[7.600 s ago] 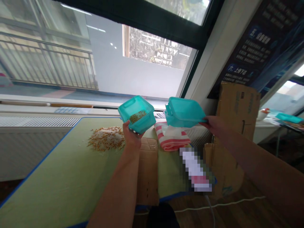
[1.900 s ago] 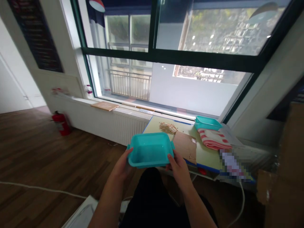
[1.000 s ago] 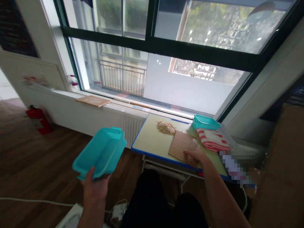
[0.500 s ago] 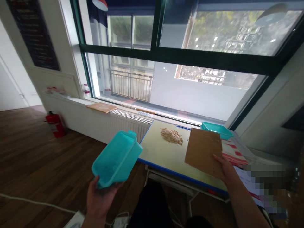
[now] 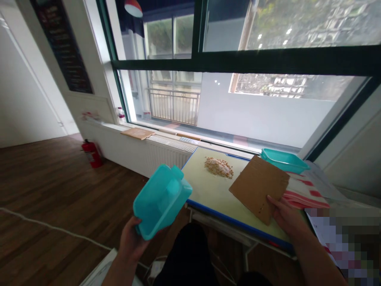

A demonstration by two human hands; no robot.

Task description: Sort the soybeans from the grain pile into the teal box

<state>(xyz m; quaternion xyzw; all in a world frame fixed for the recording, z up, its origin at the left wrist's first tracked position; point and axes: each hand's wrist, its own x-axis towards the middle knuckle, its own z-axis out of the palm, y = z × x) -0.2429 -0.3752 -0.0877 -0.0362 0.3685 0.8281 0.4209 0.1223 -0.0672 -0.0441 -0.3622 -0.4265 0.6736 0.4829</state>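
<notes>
My left hand (image 5: pixel 133 238) grips a turquoise plastic basket (image 5: pixel 162 206) by its near end, off the table's left front corner and tilted so its inside faces me. The part of it I can see inside holds nothing. In my right hand (image 5: pixel 284 214) is a flat sheet of brown cardboard (image 5: pixel 257 188), pinched at its lower right edge and held over the right part of the table. A low pile of mixed grains or beans (image 5: pixel 219 167), orange, tan and whitish, lies on the pale yellow tabletop (image 5: pixel 202 190), left of the cardboard.
Behind the cardboard stands a second turquoise basket (image 5: pixel 284 160), with a red-and-white cloth (image 5: pixel 303 190) in front of it. A radiator (image 5: pixel 163 157) and window sill run behind the table. To the left are a fire extinguisher (image 5: pixel 91 154) and a white cable (image 5: pixel 56 226) on the floor.
The cardboard has turned, its upper edge now slanting down to the right. The basket in my left hand sits closer to the table's front left corner. My view has shifted a little.
</notes>
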